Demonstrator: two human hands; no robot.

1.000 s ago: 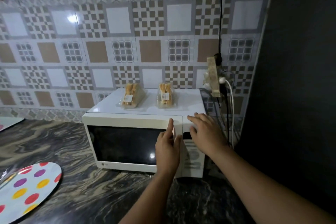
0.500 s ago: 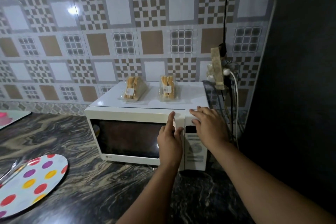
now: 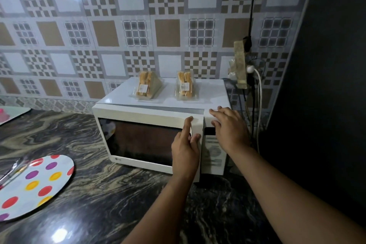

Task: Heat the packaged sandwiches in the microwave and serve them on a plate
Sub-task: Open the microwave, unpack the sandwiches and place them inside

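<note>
Door (image 3: 150, 134) has swung ajar. Your left hand (image 3: 185, 149) grips its right edge; right hand (image 3: 227, 128) lies flat, bracing microwave (image 3: 214, 156). Keep bracing; swing wide.

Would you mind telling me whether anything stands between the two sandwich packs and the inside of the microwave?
Yes: the microwave door. It is only slightly ajar at its right edge, where the left hand grips it. Both sandwich packs sit on top of the microwave.

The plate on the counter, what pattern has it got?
The plate is white with red, yellow and purple dots, seen in the head view.
</note>
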